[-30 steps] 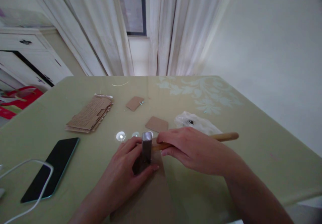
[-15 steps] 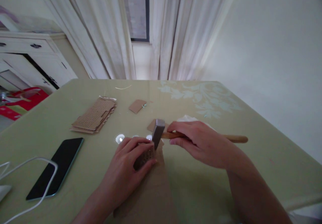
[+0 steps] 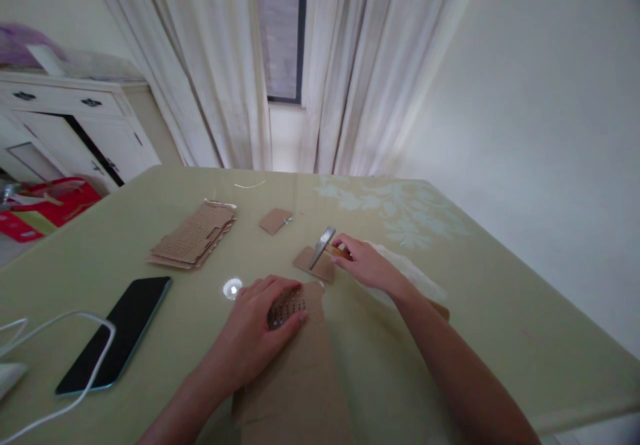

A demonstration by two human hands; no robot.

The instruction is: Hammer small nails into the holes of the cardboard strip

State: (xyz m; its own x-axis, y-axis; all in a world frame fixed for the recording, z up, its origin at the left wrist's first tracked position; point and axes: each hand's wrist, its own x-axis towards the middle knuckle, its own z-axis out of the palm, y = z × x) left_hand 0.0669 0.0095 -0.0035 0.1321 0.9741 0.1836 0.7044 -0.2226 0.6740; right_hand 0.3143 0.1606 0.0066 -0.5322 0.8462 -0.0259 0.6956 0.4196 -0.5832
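Head view: left hand [image 3: 253, 330] lies flat, its grip spread, fingers pressing a perforated cardboard piece [image 3: 287, 306] onto a larger cardboard sheet [image 3: 300, 378] near the bench [image 3: 500, 312] front edge. Right hand [image 3: 367, 265] has its grip closed around the wooden handle of a hammer [image 3: 323, 248], whose metal head is raised and tilted above a small cardboard square [image 3: 316, 264], just beyond the perforated piece. Farther left lie a stack of punched cardboard [image 3: 193, 238], another cardboard scrap [image 3: 275, 220], a dark phone [image 3: 117, 333] crossed by a white cable [image 3: 75, 358], and a small shiny disc [image 3: 233, 288]. White crumpled plastic [image 3: 415, 275] lies partly hidden behind the right forearm.
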